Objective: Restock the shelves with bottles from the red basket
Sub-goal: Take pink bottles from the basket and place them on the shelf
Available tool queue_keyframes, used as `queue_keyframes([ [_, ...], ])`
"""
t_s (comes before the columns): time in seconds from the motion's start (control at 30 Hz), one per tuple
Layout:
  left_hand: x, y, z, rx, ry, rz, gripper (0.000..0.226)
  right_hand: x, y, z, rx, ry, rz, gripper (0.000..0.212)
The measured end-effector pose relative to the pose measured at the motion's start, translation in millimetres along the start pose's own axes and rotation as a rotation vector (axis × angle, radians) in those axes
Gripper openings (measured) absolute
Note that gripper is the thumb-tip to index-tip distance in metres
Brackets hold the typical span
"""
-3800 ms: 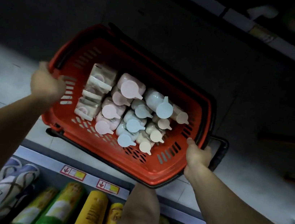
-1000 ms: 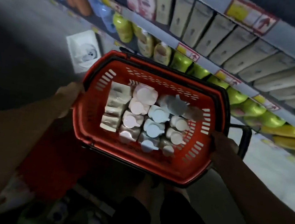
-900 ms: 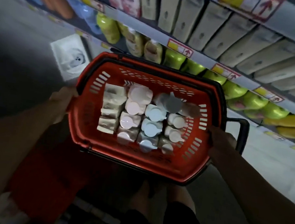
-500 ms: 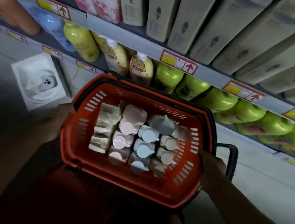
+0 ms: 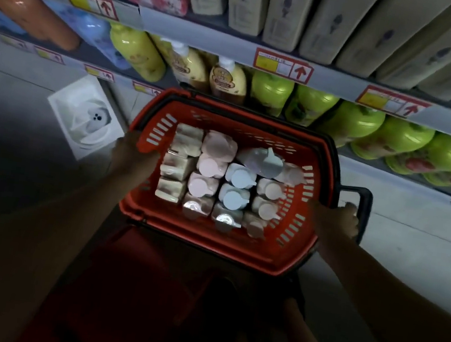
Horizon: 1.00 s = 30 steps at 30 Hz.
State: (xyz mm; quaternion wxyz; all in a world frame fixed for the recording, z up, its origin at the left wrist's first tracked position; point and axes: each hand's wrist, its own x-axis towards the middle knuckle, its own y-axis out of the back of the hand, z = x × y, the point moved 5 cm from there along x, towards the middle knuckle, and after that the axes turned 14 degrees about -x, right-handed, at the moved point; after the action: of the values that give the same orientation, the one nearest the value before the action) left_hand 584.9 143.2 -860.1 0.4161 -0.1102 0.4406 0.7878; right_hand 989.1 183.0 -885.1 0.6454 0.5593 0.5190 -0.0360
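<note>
The left hand (image 5: 131,154) grips the left rim of the red basket (image 5: 208,243) and the right hand (image 5: 339,221) clasps its right end beside the black handle (image 5: 364,207), carrying it. Inside the basket the bottles (image 5: 234,183) stand packed in rows. Just beyond it runs the shelf (image 5: 198,25) of yellow and green bottles (image 5: 270,90); judging by the full load, restocking has not begun.

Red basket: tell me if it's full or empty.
Nearly full. Capped bottles and wrapped packs stand packed across the basket floor.
</note>
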Motion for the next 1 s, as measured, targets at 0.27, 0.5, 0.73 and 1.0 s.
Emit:
queue_keyframes([
  [0.27,-114,0,71,-0.108,-0.03,-0.15,0.049,-126,49,-39,-0.192,0.472,-0.068,0.06],
  [0.5,-224,52,99,-0.078,0.021,-0.231,0.036,-243,100,-45,-0.236,0.594,-0.286,0.044],
  [0.73,-282,114,161,-0.172,0.027,-0.125,0.038,-282,171,-35,-0.259,0.655,-0.309,0.04],
  [1.0,-292,145,196,0.007,-0.057,-0.138,0.039,-298,160,-41,-0.181,0.641,-0.4,0.039],
])
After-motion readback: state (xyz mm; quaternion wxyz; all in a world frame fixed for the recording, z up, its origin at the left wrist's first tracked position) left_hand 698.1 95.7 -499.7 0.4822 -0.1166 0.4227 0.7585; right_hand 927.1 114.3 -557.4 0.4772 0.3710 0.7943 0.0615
